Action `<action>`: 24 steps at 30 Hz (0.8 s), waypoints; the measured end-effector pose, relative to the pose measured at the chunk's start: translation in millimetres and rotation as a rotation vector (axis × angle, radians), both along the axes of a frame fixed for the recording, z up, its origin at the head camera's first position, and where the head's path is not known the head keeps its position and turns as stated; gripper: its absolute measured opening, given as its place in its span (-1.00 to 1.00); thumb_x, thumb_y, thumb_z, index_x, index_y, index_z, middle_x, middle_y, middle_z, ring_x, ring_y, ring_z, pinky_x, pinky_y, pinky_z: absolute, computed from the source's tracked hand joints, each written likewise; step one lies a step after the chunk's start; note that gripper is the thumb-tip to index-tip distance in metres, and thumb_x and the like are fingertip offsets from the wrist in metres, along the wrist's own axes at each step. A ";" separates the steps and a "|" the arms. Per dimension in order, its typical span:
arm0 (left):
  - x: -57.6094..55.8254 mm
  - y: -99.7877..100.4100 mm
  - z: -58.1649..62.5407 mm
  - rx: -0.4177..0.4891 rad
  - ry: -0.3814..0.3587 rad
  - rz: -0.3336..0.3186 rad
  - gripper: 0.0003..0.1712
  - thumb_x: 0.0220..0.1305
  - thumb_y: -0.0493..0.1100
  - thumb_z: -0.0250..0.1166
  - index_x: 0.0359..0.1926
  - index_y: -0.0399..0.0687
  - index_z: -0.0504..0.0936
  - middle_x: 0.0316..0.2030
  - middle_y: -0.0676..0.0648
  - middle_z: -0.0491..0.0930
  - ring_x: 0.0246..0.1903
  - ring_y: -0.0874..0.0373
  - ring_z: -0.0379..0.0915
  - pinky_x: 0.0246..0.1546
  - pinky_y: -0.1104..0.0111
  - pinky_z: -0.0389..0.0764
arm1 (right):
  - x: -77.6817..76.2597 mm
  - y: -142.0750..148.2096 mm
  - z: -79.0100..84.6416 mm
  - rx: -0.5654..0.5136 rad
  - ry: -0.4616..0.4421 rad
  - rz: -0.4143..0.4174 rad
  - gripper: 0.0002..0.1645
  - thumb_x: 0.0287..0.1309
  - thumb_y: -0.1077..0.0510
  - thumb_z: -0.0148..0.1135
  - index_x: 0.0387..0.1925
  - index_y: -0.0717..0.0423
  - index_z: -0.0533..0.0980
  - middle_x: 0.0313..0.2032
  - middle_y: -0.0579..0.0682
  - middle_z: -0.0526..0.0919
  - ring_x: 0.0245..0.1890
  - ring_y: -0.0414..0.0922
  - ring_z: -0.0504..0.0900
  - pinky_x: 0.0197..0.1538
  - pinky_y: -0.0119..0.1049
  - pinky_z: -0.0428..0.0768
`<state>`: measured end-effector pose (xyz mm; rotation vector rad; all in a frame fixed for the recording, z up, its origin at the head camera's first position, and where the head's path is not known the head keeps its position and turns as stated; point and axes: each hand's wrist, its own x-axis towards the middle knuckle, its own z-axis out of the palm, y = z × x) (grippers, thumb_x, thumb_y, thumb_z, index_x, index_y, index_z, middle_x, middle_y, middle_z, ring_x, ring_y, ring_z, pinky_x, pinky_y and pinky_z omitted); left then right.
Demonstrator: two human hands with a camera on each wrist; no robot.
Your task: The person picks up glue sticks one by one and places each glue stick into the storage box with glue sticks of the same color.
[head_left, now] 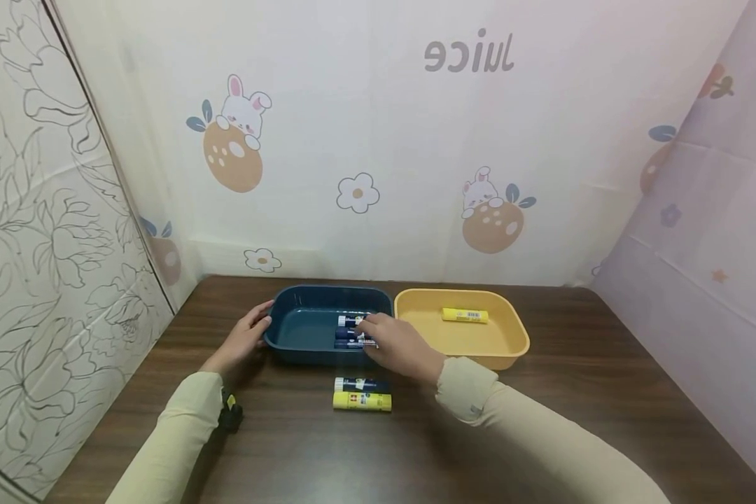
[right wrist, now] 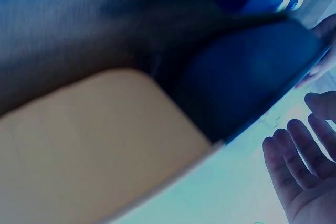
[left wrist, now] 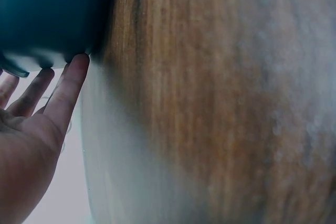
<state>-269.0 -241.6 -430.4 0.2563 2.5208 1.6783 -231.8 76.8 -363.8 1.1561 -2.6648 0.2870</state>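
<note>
My left hand (head_left: 243,339) touches the left end of the dark blue tray (head_left: 302,348), its fingers extended along the outside wall. In the left wrist view the fingertips (left wrist: 79,62) meet that wall. Over the right part of this tray is my right hand (head_left: 404,348), just above several navy glue sticks (head_left: 348,334) lying inside, partly hidden by the fingers. The right wrist view shows the right-hand fingers (right wrist: 296,148) loosely bent with nothing between them. In front of the tray, a navy glue stick (head_left: 360,384) with a white end lies beside a yellow glue stick (head_left: 362,401).
A yellow tray (head_left: 510,360) stands against the blue one's right side, with another yellow glue stick (head_left: 465,316) in it. Both trays are on a dark wooden table (head_left: 302,455). A printed curtain (head_left: 365,126) hangs behind the table.
</note>
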 end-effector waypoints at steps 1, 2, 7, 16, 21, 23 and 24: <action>-0.2 0.0 -0.2 0.000 0.000 -0.002 -0.47 0.38 -0.08 -0.19 0.33 0.00 -0.01 0.22 -0.33 0.06 0.11 -0.22 0.15 -0.12 0.10 0.46 | 3.6 0.3 -1.4 -0.004 -0.001 0.011 -0.69 -0.02 0.12 0.25 -0.15 -0.01 0.51 -0.25 -0.12 0.56 -0.29 -0.27 0.48 -0.21 -0.43 0.52; -0.4 0.0 -0.4 -0.002 -0.001 -0.003 -0.47 0.38 -0.09 -0.20 0.33 -0.01 -0.01 0.23 -0.33 0.05 0.12 -0.22 0.14 -0.12 0.09 0.46 | 7.4 0.4 -2.8 -0.004 -0.006 0.018 -0.69 -0.02 0.12 0.25 -0.15 -0.01 0.51 -0.25 -0.13 0.56 -0.29 -0.28 0.48 -0.21 -0.45 0.51; -1.1 0.4 -0.8 -0.007 -0.004 0.004 -0.47 0.38 -0.09 -0.19 0.33 -0.01 -0.01 0.23 -0.33 0.06 0.11 -0.22 0.14 -0.12 0.09 0.46 | 24.5 0.0 -9.3 0.000 -0.073 0.048 -0.70 -0.01 0.11 0.25 -0.16 0.00 0.52 -0.24 -0.14 0.55 -0.24 -0.29 0.48 -0.18 -0.44 0.51; -1.8 -0.5 -2.0 -0.009 0.009 0.004 -0.47 0.37 -0.08 -0.18 0.32 -0.01 0.00 0.20 -0.35 0.09 0.09 -0.22 0.18 -0.14 0.11 0.48 | 43.4 -1.0 -26.0 0.045 -0.173 0.037 -0.65 -0.02 -0.01 0.24 -0.15 -0.01 0.52 -0.27 -0.16 0.55 -0.32 -0.31 0.43 -0.24 -0.46 0.49; -1.9 0.2 -2.2 -0.007 0.012 0.003 -0.47 0.37 -0.08 -0.18 0.32 0.00 0.01 0.20 -0.34 0.10 0.09 -0.21 0.18 -0.13 0.10 0.47 | 47.9 -1.7 -35.4 0.069 -0.151 0.037 -0.63 -0.05 -0.02 0.26 -0.16 0.00 0.53 -0.30 -0.16 0.54 -0.35 -0.31 0.41 -0.30 -0.48 0.48; -1.5 0.1 -2.0 -0.007 0.010 0.003 -0.47 0.37 -0.07 -0.19 0.32 0.00 0.00 0.20 -0.34 0.10 0.10 -0.21 0.17 -0.12 0.09 0.46 | 48.7 -2.3 -38.3 0.073 -0.129 0.040 -0.65 -0.07 0.00 0.26 -0.19 0.01 0.54 -0.34 -0.17 0.53 -0.37 -0.31 0.40 -0.33 -0.50 0.48; -1.2 0.1 -1.9 -0.006 0.008 0.005 -0.47 0.37 -0.07 -0.19 0.32 0.00 0.00 0.20 -0.34 0.10 0.10 -0.21 0.16 -0.12 0.08 0.46 | 48.9 -2.8 -39.8 0.075 -0.121 0.041 -0.66 -0.09 0.01 0.27 -0.20 0.01 0.54 -0.36 -0.17 0.53 -0.39 -0.31 0.40 -0.35 -0.50 0.47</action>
